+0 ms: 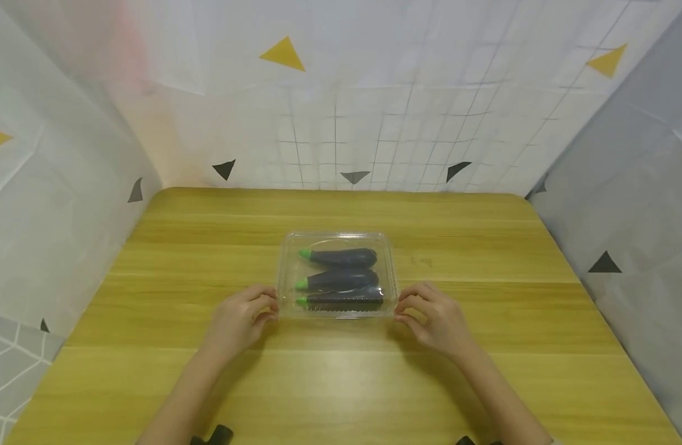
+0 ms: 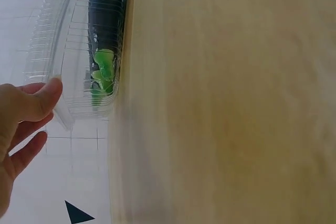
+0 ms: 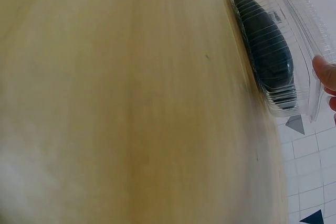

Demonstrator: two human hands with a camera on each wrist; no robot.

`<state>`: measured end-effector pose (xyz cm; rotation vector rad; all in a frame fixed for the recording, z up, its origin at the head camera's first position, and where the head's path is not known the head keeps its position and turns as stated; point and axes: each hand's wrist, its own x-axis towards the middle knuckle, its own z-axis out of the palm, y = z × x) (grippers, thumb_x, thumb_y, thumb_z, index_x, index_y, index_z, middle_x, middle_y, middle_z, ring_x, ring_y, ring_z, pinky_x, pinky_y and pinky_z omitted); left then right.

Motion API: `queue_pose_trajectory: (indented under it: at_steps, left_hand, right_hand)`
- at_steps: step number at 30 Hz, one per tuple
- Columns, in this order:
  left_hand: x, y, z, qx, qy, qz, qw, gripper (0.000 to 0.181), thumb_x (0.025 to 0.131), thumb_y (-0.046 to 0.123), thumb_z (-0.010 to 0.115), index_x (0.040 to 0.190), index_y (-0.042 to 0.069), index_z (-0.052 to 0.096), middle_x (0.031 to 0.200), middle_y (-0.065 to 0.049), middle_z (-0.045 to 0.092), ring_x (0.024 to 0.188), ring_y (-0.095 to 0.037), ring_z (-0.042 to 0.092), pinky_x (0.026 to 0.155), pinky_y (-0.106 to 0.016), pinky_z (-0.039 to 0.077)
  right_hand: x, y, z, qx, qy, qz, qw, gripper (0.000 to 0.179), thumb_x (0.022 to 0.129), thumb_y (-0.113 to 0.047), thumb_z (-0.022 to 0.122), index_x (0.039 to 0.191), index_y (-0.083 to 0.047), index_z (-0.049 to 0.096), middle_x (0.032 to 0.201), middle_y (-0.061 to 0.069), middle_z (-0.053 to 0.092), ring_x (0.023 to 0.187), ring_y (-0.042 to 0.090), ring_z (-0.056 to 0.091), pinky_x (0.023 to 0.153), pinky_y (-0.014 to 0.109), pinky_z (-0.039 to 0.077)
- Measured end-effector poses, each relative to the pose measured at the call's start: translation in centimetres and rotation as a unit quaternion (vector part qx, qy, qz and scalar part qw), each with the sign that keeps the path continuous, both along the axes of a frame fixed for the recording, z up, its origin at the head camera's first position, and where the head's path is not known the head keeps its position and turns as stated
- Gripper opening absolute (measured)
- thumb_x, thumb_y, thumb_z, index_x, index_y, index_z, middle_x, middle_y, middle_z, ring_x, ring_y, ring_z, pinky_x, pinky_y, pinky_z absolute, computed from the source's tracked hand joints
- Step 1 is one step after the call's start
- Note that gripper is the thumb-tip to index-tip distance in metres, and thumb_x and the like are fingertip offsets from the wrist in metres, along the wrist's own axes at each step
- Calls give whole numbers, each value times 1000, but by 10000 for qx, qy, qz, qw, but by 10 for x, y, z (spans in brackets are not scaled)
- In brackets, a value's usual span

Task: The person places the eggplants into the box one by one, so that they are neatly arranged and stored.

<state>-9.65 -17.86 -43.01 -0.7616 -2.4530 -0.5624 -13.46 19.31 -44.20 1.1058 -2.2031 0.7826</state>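
A clear plastic clamshell box (image 1: 287, 259) rests on the wooden table with its lid over three dark purple eggplants. The far eggplant (image 1: 343, 257), the middle eggplant (image 1: 341, 280) and the near eggplant (image 1: 343, 304) lie side by side, green stem ends to the left. At the box's front left corner, my left hand (image 1: 237, 318) pinches the rim; its thumb (image 2: 46, 98) shows on the rim in the left wrist view. My right hand (image 1: 438, 315) pinches the rim at the front right corner, and its thumb (image 3: 324, 71) shows in the right wrist view. Some fingertips are hidden behind the rim.
The wooden table (image 1: 341, 383) extends around the box on all sides. White patterned sheets (image 1: 341, 123) with triangles and grid lines hang behind it and at both sides. Dark objects (image 1: 221, 434), partly cut off, show by the forearms at the bottom edge.
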Motion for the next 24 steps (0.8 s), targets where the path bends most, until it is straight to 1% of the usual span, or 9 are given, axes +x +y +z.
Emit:
queue_pose_trajectory:
  at_steps: [4,7,11,13,16,19,20,22,24]
  left_hand:
    - [0,-1,-3,-74,-182,-58,9998,28,62,0,88,78,9,67,99,-6,67,87,-22,67,70,-30,57]
    - [1,-3,-4,-16,-296,-82,9995,30,62,4,89,81,10,67,103,-7,67,92,-23,67,72,-32,57]
    - [4,-7,-4,322,-476,-70,9983,33,63,14,90,87,10,67,106,-8,67,97,-26,66,75,-35,57]
    - [5,-9,-2,518,-606,8,9968,32,66,16,88,89,10,67,107,-8,67,97,-27,66,76,-36,57]
    - [4,-13,2,622,-705,249,9953,26,72,14,84,91,9,67,104,-8,68,96,-27,67,76,-38,57]
    - [2,-18,6,591,-778,514,9939,20,76,9,81,91,8,67,100,-7,67,94,-28,67,73,-38,57]
    - [2,-20,7,551,-855,626,9928,19,78,8,80,92,8,67,100,-8,67,94,-29,67,72,-39,57]
    - [1,-23,12,501,-1146,823,9887,17,81,10,78,93,7,67,102,-10,67,97,-32,65,75,-43,56]
    - [0,-26,15,409,-1520,1033,9821,16,84,13,75,96,6,67,106,-13,66,100,-36,63,78,-48,55]
  right_hand:
    - [-1,1,-2,11,82,25,10000,18,67,-13,82,77,-17,68,92,-4,66,85,16,61,68,27,52]
    - [-1,3,-3,-4,102,65,9999,19,65,-13,84,76,-17,69,91,-5,66,85,15,61,68,24,52]
    - [0,3,-2,-52,47,129,9999,24,61,-12,87,78,-16,71,91,-5,67,85,14,60,70,22,51]
    - [0,3,-1,-131,24,164,9998,25,60,-13,88,79,-15,72,91,-4,68,85,15,61,72,21,51]
    - [-2,4,2,-276,55,172,9995,28,59,-17,88,82,-12,73,91,-2,69,84,15,62,74,20,51]
    - [-3,6,4,-343,62,120,9993,29,60,-21,88,83,-11,73,91,-2,69,84,16,62,74,20,50]
    - [-3,7,4,-335,59,82,9994,30,60,-22,88,83,-11,73,91,-2,69,84,16,61,73,20,50]
    - [-4,8,5,-298,51,21,9995,30,60,-23,88,83,-11,73,91,-2,69,84,15,61,73,20,50]
    - [-4,9,5,-276,39,-15,9996,29,61,-23,88,83,-12,74,91,-2,69,84,15,61,72,20,51]
